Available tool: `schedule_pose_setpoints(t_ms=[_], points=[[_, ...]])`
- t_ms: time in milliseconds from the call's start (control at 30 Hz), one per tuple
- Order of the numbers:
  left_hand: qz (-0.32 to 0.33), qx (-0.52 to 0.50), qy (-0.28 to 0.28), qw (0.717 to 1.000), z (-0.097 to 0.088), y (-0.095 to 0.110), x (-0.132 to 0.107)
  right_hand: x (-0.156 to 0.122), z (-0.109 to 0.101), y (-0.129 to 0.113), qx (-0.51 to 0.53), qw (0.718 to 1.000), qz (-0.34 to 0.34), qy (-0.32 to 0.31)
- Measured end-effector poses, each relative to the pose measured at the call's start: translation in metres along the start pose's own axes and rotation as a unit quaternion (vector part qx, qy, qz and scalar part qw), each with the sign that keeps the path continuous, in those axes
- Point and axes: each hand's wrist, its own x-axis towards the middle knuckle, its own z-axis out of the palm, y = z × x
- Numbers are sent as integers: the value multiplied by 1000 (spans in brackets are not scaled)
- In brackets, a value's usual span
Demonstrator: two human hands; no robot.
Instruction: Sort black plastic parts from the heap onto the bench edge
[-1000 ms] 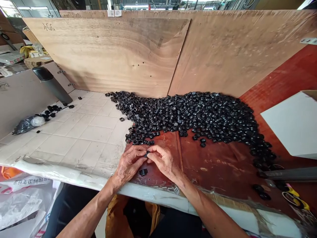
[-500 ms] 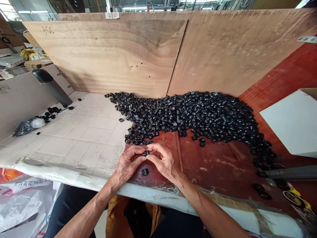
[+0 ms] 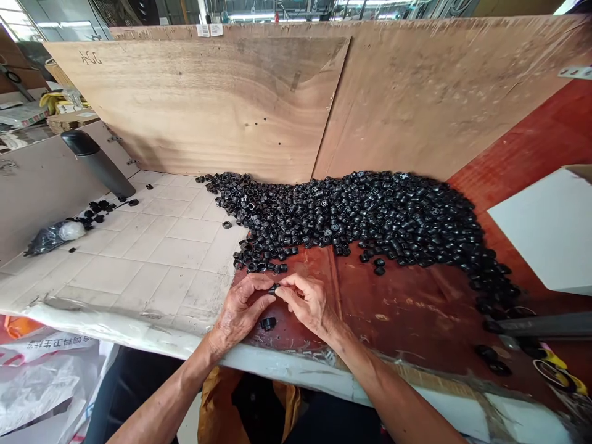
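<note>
My left hand (image 3: 240,308) and my right hand (image 3: 308,302) meet near the table's front edge, fingertips pinched together on one small black ring-shaped part (image 3: 273,288). A second loose black part (image 3: 267,323) lies on the red board just below my hands. A large heap of the same black parts (image 3: 370,216) spreads across the table behind them, its nearest pieces a short way above my fingers.
Plywood boards (image 3: 259,105) wall off the back. A dark cylinder (image 3: 97,161) leans at the left beside a few stray parts and a black plastic bag (image 3: 50,233). A white box (image 3: 550,228) stands at right, with a grey bar (image 3: 541,323) and yellow-handled scissors (image 3: 559,375) below it.
My hands stay together on the small part, with only slight shifts of the fingers. The heap and the loose part have not moved.
</note>
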Motion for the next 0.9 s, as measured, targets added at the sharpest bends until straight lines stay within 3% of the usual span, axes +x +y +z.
schedule_pose_setpoints(t_ms=[167, 333, 600, 900], points=[[9, 24, 4, 1000, -1, 0, 0, 2, 3, 3, -58, 998, -24, 5], [-10, -25, -8, 1000, 2, -4, -1, 2, 0, -2, 8, 1000, -16, 8], [-33, -57, 18, 998, 4, -3, -1, 4, -3, 1, 5, 994, -105, 5], [4, -7, 3, 1000, 2, -4, -1, 3, -1, 3, 7, 999, -54, -1]])
